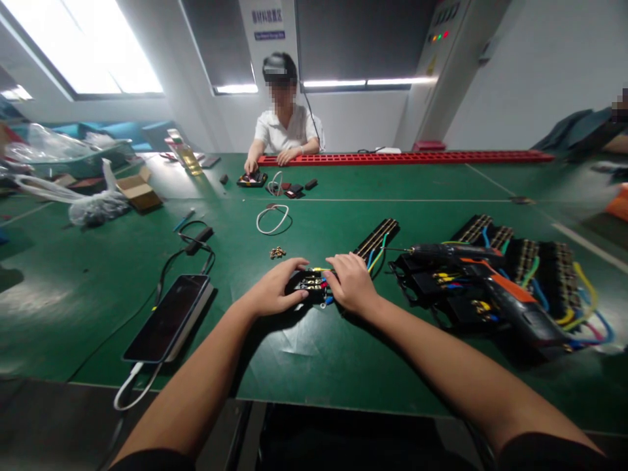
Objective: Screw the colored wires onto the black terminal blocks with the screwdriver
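Observation:
A small black terminal block [311,284] with brass screws lies on the green table in front of me. My left hand [275,288] holds its left end, thumb at the near side and fingers at the far side. On the right end, my right hand [351,281] has its thumb and curled fingers around the coloured wires with red and blue lugs; the fingers partly hide them. Yellow, green and blue wires [377,259] run past that hand to a long black strip with brass contacts [377,239]. A small pile of brass screws [277,252] lies beyond my left hand.
To the right, a black-and-orange power screwdriver [510,288] rests across several wired black assemblies. A phone [169,317] with a white cable [128,386] lies left. Across the table a person [287,131] works beside a red slotted rail [417,157]. A cardboard box [140,190] stands far left.

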Demonstrator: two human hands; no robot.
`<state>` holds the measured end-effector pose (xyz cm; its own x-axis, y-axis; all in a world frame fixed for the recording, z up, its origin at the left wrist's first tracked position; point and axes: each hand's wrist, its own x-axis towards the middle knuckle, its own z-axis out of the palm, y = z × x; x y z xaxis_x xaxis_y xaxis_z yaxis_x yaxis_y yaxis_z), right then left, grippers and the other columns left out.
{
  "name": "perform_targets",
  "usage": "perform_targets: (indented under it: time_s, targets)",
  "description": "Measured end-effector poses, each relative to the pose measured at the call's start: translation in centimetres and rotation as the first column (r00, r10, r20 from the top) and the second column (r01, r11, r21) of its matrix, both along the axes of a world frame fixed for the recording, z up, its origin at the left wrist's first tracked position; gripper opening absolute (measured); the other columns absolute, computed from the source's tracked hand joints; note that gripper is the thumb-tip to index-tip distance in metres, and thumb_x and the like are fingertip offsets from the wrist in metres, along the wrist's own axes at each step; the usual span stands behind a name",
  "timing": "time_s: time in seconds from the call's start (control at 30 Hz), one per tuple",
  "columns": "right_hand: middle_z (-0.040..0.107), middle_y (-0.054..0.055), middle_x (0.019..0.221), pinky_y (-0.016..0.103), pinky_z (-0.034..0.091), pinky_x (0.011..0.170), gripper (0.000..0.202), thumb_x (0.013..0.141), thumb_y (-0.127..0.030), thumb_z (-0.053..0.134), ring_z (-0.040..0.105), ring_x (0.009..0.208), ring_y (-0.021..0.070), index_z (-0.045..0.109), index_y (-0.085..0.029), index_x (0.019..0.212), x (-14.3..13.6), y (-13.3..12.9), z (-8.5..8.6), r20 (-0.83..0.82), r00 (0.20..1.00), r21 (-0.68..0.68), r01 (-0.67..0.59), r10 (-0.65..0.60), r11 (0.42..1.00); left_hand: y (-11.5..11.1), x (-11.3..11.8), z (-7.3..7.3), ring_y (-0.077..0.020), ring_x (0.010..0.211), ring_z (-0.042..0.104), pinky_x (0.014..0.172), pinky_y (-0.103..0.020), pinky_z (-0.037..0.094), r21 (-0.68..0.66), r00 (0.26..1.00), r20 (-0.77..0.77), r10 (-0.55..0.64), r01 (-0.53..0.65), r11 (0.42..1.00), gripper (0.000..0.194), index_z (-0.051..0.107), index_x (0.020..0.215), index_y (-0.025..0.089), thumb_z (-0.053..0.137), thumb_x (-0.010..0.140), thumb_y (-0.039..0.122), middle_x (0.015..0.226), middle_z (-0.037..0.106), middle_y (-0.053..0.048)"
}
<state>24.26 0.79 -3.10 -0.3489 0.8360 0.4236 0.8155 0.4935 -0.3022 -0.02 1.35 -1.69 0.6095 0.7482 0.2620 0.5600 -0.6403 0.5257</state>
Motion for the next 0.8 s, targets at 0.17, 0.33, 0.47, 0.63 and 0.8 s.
perform_targets:
  time_s: [0.17,0.33,0.47,0.63,0.8]
  targets:
    - [0.069,0.011,0.120,0.046,0.036,0.114,0.039,0.100,-0.042,0.043,0.059,0.118,0.0252,0.068,-0.017,0.116,0.2,-0.2,0.0,-0.011,1.000,-0.007,-0.027,0.027,1.000,0.2,-0.2,0.0,-0.0299,0.122,0.060,0.108,-0.048,0.047,-0.018,0.999,0.036,0.012,-0.012,1.000,0.068,0.041,0.143,0.017,0.067,0.088,0.048,0.134,0.060,-0.015]
    - [0.068,0.012,0.121,0.046,0.035,0.116,0.039,0.098,-0.043,0.048,0.059,0.117,0.0248,0.067,-0.015,0.117,0.0,-1.0,0.1,-0.011,0.999,-0.016,-0.036,0.036,0.999,0.6,-0.6,-0.1,-0.0297,0.119,0.061,0.106,-0.047,0.048,-0.005,0.997,0.072,0.014,-0.014,1.000,0.066,0.044,0.142,0.017,0.065,0.090,0.051,0.130,0.061,-0.015]
    - [0.068,0.012,0.124,0.049,0.034,0.117,0.039,0.097,-0.043,0.050,0.059,0.118,0.0255,0.066,-0.015,0.119,-0.1,-1.2,-0.3,0.002,0.999,0.020,-0.043,0.043,0.999,1.1,-1.0,-0.7,-0.0293,0.116,0.061,0.103,-0.046,0.048,0.020,0.995,0.102,0.012,-0.014,1.000,0.066,0.045,0.143,0.016,0.061,0.091,0.054,0.129,0.060,-0.016]
    - [0.068,0.011,0.122,0.050,0.034,0.117,0.037,0.096,-0.042,0.054,0.059,0.118,0.0253,0.065,-0.015,0.120,-0.1,-1.0,-0.7,0.004,0.999,0.052,-0.051,0.051,0.997,1.7,-1.3,-1.4,-0.0320,0.116,0.059,0.103,-0.048,0.047,0.095,0.995,0.097,0.029,-0.039,0.995,0.071,0.047,0.143,0.016,0.050,0.093,0.067,0.128,0.060,-0.018]
    - [0.068,0.011,0.124,0.049,0.033,0.115,0.035,0.096,-0.038,0.053,0.058,0.119,0.0255,0.064,-0.016,0.121,0.1,-1.1,-0.9,0.034,0.998,0.083,-0.060,0.057,0.995,2.2,-1.0,-2.1,-0.0325,0.121,0.057,0.107,-0.050,0.042,0.125,0.976,0.177,0.128,-0.152,0.981,0.081,0.051,0.142,0.016,0.016,0.098,0.074,0.130,0.059,-0.018]
